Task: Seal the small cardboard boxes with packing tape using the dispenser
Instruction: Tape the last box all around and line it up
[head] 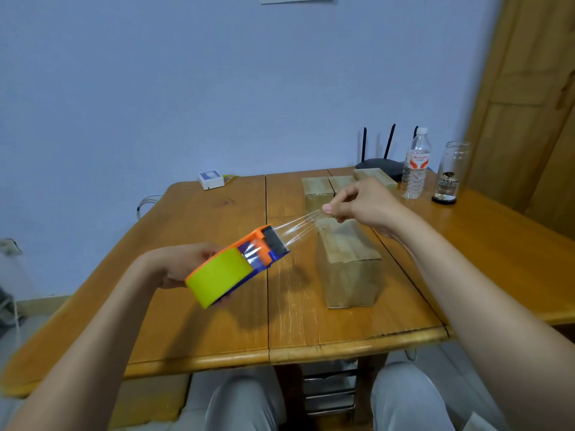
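- Working at the wooden table [199,306], you have room on its near half; judge the step in hand as drawing out a length of tape before laying it on a box.
- Nearest you stands the cardboard box [348,265], lengthwise, right of the centre seam; it looks like the one to seal, so pull enough film to cover its top and lap over both ends.
- Behind it, more boxes [320,189] sit in a row toward the wall; leave them where they are.
- Your left hand [183,262] grips the tape dispenser [236,262] from behind the yellow roll, holding it in the air just left of the near box, mouth aimed up and right. Hold it firm so the roll turns rather than the tool.
- Your right hand [364,203] pinches the free end of the clear tape [298,228] between thumb and fingers, above the far end of the near box. Keep the pinch at the very edge, sticky side off your skin.
- That tape runs taut from the dispenser's mouth to your fingers; keep it flat and straight, since a twist would likely fold it onto itself.
- At the far right, a water bottle [417,166] and a glass jar [451,175] stand near your elbow's path; mind them.
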The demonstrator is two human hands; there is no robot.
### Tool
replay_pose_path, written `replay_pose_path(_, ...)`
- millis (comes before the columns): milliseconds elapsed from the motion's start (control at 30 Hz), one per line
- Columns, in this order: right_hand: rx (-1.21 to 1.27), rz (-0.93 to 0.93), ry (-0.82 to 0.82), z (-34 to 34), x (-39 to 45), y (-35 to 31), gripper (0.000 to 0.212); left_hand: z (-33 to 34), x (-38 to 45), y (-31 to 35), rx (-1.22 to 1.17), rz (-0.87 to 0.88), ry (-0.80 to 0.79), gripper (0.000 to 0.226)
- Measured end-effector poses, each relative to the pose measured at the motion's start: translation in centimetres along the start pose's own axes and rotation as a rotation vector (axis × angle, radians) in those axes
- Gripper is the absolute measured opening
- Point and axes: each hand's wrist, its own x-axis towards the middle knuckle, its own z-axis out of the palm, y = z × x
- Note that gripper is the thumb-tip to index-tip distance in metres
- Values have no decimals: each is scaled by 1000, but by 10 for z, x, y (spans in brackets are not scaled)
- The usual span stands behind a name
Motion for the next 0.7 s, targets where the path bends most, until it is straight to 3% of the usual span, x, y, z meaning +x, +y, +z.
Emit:
replay_pose_path(67, 14, 22, 44, 2, 0, 6, 17, 4, -20, 18, 88, 1, 32, 34)
replay_pose_path(167, 39, 54, 10, -5, -3, 8, 21, 12, -47, 54, 287, 62, -4, 18)
replay_pose_path(233, 55, 103, -107, -13, -10, 6, 23, 10, -53, 69, 373, 75, 10, 32)
replay_pose_path(433, 308, 330, -411, -33, -27, 2, 35, 9, -50, 71, 387, 77, 203, 19)
replay_pose_path(700, 424, 354, -419, -42, -34, 7, 36, 21, -52, 86, 409, 73, 308, 14)
